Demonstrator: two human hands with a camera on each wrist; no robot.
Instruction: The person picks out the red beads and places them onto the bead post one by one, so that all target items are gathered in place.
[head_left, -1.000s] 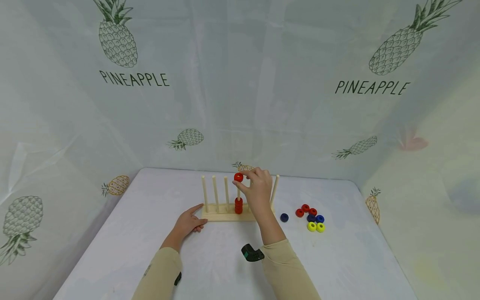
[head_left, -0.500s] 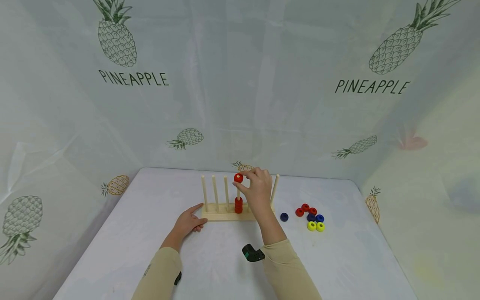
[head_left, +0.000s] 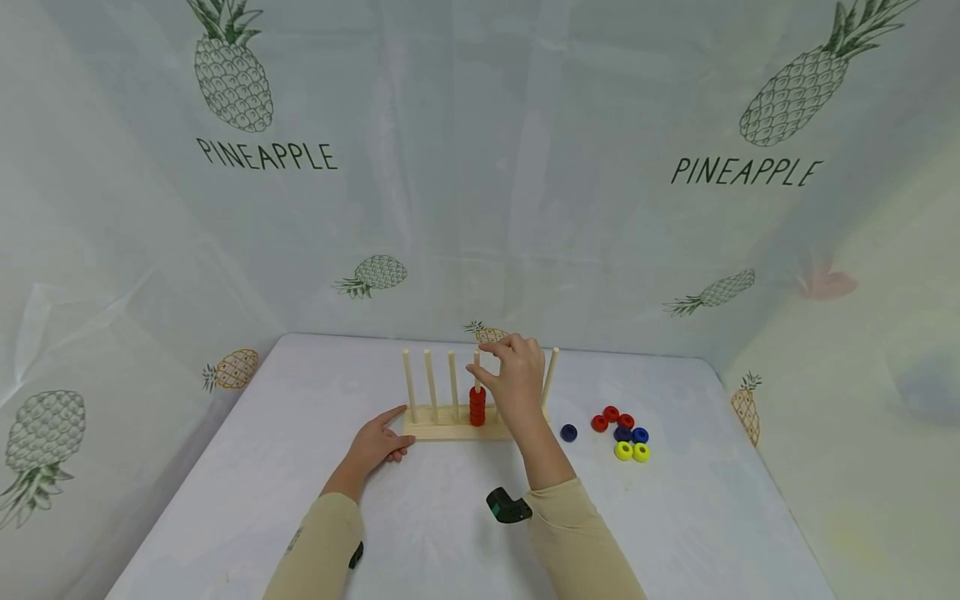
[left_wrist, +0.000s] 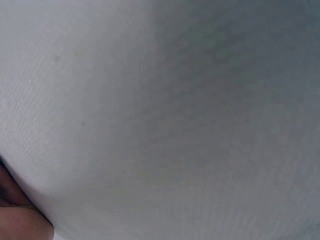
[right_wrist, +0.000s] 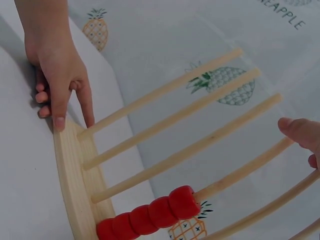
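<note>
Left hand [head_left: 378, 446] pinches the near end of the wooden peg rack [head_left: 450, 433], thumb on the front edge, index finger along the back. Right hand [head_left: 513, 379] holds nothing: thumb and index finger stand apart with a moderate gap, at the top of the fourth peg [right_wrist: 243, 168], counting from the left hand. Can't tell if either digit touches the wood.

Red stack [head_left: 477, 407]: five beads on that peg, seated on the base, directly below the right hand's fingertips and well apart from them. Beads look flush with each other in the right wrist view.

Three bare pegs [head_left: 431, 386] stand upright between left hand and stack. End peg [head_left: 551, 379] rises just right of the right hand. Pegs between it and the stack are mostly hidden by that hand in the head view.

Loose beads, all to the right of the right forearm: single dark blue bead [head_left: 568, 433] nearest, then a cluster with three red beads [head_left: 611, 414] at the back, two blue beads [head_left: 640, 436] in the middle, two yellow beads [head_left: 623, 451] in front.

White tablecloth [head_left: 420, 517] under both hands. Beige sleeves [head_left: 581, 533] on both arms. Pineapple-print backdrop [head_left: 465, 208] behind the rack, beyond both hands. Left wrist view: blurred grey surface, sliver of hand in one corner.
</note>
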